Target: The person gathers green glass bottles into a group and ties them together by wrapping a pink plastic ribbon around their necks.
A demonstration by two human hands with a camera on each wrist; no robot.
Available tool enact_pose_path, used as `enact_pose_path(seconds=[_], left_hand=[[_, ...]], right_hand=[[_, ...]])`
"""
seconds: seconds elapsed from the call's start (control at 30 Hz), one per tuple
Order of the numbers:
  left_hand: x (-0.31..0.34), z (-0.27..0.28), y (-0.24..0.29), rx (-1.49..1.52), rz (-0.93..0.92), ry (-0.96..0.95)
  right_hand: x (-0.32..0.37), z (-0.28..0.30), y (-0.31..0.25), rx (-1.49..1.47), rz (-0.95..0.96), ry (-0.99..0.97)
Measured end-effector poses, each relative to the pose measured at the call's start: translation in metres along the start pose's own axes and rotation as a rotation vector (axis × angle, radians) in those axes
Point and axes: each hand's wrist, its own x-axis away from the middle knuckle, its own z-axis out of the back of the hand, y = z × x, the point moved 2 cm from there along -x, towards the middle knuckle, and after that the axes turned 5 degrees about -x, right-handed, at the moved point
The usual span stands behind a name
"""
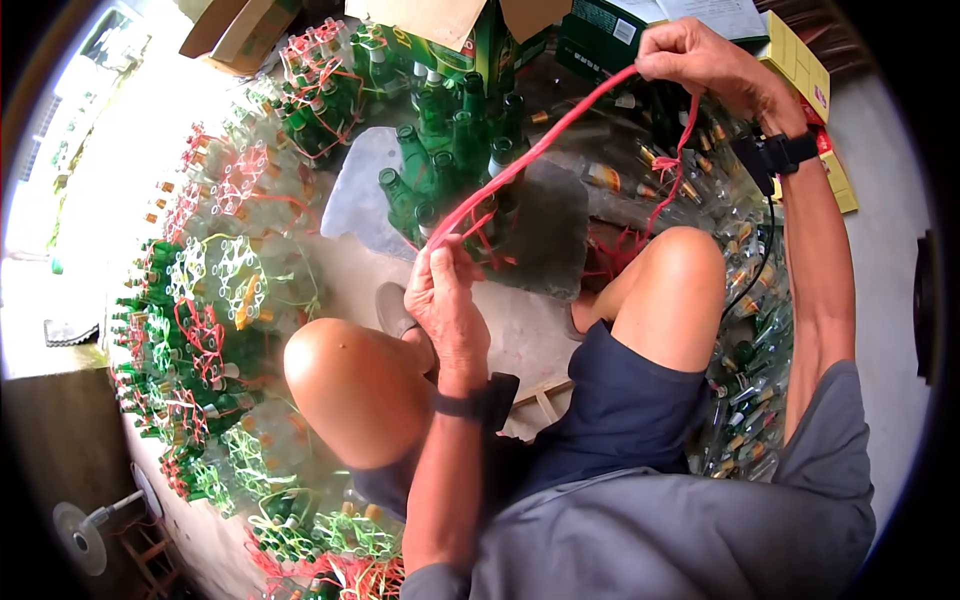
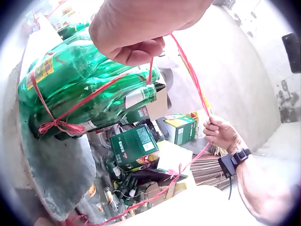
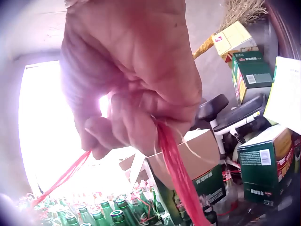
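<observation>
A red plastic cord (image 1: 540, 145) stretches between my two hands in the head view. My left hand (image 1: 446, 292) pinches its lower end beside a cluster of green glass bottles (image 1: 415, 165). Raised at the upper right, my right hand (image 1: 705, 65) grips the other end, and a loose tail hangs down from it. The bottles stand upright together on a grey slab (image 1: 360, 190) in front of my knees. In the left wrist view, red cord with a knot (image 2: 59, 125) passes round the green bottles. The curled fingers partly hide the cord inside each hand.
Bundles of clear and green bottles tied with cord (image 1: 225, 200) line the left side. Loose bottles (image 1: 745, 400) lie in a heap at the right. Green beer cartons (image 3: 263, 165) stand at the back. A fan (image 1: 80, 538) is at the lower left.
</observation>
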Motion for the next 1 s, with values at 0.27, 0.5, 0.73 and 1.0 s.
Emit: enact_pose_path(seconds=[0.27, 0.5, 0.73, 1.0], left_hand=[[-0.005, 0.006, 0.008, -0.089, 0.020, 0.096], [-0.018, 0.014, 0.005, -0.040, 0.041, 0.194], [-0.037, 0.018, 0.004, -0.070, 0.088, 0.304], [-0.049, 0.020, 0.005, -0.140, 0.152, 0.301]], right_hand=[[-0.091, -0.053, -0.031, -0.158, 0.266, 0.096], [-0.176, -0.102, -0.030, -0.028, 0.237, 0.047], [-0.223, -0.136, -0.019, 0.373, 0.376, 0.038], [-0.252, -0.147, 0.011, 0.336, 0.290, -0.030]])
